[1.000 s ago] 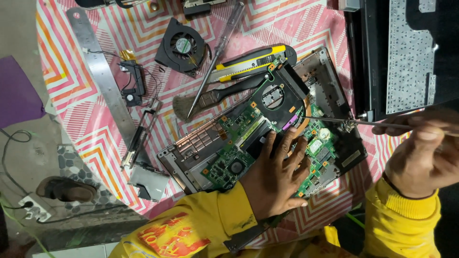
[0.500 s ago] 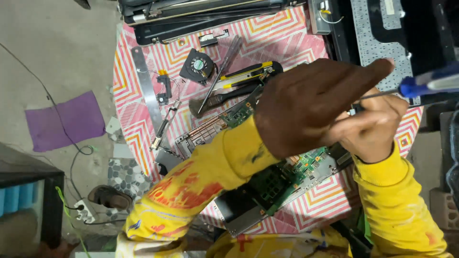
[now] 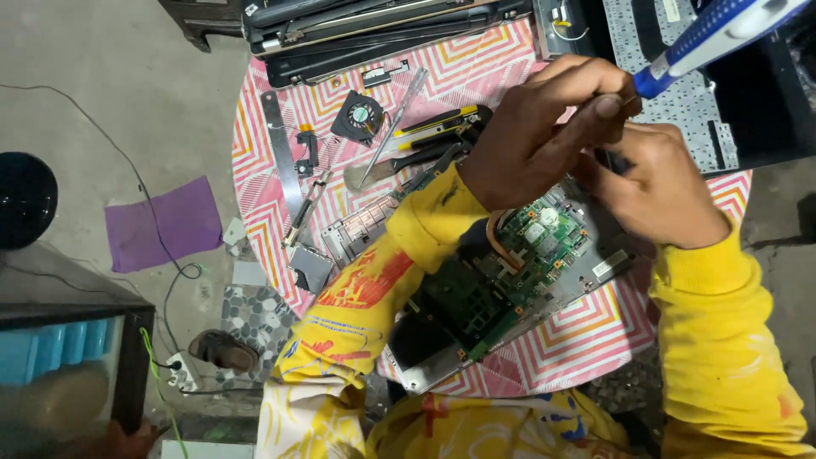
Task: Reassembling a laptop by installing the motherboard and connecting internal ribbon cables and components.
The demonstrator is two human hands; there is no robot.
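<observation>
From my remote seat: the left hand (image 3: 531,140) is raised over the work, fingers pinched closed round the dark shaft of a screwdriver (image 3: 722,34), just below its blue-and-white handle, which runs off toward the upper right corner. The right hand (image 3: 659,191) sits directly beside it, touching or nearly so, fingers curled in around something dark near the shaft; I cannot tell exactly what it grips (the left hand hides the contact). Both sleeves are yellow, the left one printed with red. Beneath the hands lies a green circuit board (image 3: 518,263) with a copper heat pipe, seated in a grey laptop base tray (image 3: 425,370), tilted across a round table under a pink zigzag cloth (image 3: 586,327). Further out on the cloth: a small black fan (image 3: 359,115), a yellow-and-black utility knife (image 3: 433,127), a slim metal tool (image 3: 393,127) lying across it, a long metal strip (image 3: 280,157) and a hinge bracket (image 3: 306,149). At the far edge sit stacked dark laptop shells (image 3: 374,25), and a detached keyboard (image 3: 680,93) lies at upper right. On the floor left of the table lies a purple cloth (image 3: 166,225).
</observation>
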